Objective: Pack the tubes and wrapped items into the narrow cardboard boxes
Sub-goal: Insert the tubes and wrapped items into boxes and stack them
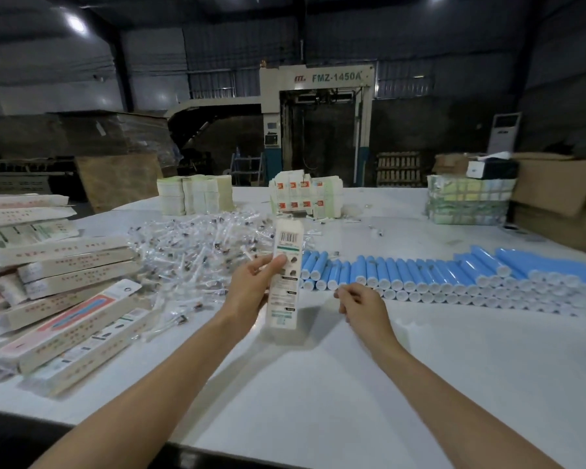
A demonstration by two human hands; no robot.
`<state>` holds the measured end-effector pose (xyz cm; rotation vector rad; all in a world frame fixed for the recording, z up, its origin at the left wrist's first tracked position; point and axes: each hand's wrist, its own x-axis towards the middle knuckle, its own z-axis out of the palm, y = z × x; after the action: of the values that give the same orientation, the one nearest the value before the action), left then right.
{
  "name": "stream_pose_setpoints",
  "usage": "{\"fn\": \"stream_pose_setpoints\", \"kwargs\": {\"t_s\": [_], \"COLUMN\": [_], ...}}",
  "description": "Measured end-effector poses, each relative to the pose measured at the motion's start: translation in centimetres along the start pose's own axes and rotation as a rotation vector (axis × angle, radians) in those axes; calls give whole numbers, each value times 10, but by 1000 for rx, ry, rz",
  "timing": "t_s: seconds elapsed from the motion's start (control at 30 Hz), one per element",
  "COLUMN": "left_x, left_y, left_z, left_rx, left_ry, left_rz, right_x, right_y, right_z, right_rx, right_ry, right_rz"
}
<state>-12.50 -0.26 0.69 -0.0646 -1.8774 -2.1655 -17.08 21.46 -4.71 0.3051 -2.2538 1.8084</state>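
The left grip (251,286) is clamping the narrow box (285,265) at mid-length, holding it upright over the table (318,384), barcode end up. The right grip (361,304) is hovering just beside the near row of blue tubes (420,275), fingers curled. Whether they are pinching anything cannot be determined. The tubes are lying right of the box, long axes pointing away from the person, so the right grip is nearer. The wrapped items (197,252) are lying piled beyond the left grip.

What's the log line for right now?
left hand: holds narrow box | right hand: near blue tubes | wrapped items: heaped left of tubes
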Motion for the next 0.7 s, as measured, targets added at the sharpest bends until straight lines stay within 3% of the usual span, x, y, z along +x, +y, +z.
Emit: {"fn": "stream_pose_setpoints", "kwargs": {"t_s": [0.13,0.3,0.5,0.7], "left_x": [12,13,10,10], "left_y": [-27,-32,-31,-29], "left_z": [-3,-9,-9,-8], "left_rx": [-74,-87,-142,-185], "left_ry": [90,114,125,88], "left_rz": [-40,-97,-123,-148], "right_x": [18,80,129,152], "right_y": [-11,-22,-25,-31], "right_z": [-5,20,68,79], "right_rx": [-415,-764,-937,-954], "right_ry": [104,-14,-94,-200], "right_rz": [-167,-240,-66,142]}}
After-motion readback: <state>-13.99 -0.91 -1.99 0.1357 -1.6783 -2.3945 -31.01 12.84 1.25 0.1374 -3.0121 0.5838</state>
